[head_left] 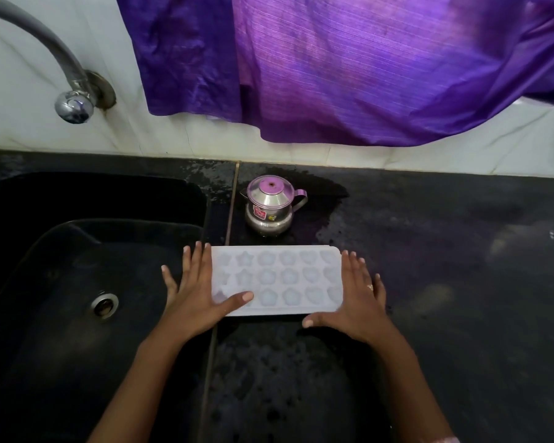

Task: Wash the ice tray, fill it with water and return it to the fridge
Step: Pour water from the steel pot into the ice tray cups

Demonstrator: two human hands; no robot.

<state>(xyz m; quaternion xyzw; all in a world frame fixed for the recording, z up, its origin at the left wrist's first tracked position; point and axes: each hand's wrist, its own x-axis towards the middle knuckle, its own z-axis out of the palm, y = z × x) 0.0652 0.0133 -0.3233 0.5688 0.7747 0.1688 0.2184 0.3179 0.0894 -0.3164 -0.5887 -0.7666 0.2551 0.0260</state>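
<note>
Ice tray (279,279) lies flat on the black counter (461,282), just right of the sink (45,314), with its short end close to the sink's right rim. It is white and flexible-looking, with star, flower and heart cells facing up; I cannot tell whether they hold water. My left hand (192,298) sits over the sink's rim at the tray's near end, fingers straight and spread, the thumb laid flat on the tray's near corner. My right hand (355,298) brackets the end farther from the sink, fingers straight and slightly apart, the thumb low along the front edge. Neither hand is curled round anything. I judge this two-ended hold suits a soft tray, which would sag or spill if lifted from one side. The tap (45,46) arches over the sink's far left, no stream visible. A small lidded steel pot (271,206) stands on wet counter right of the sink's far corner. Purple cloth (365,68) hangs on the wall beyond the sink.
</note>
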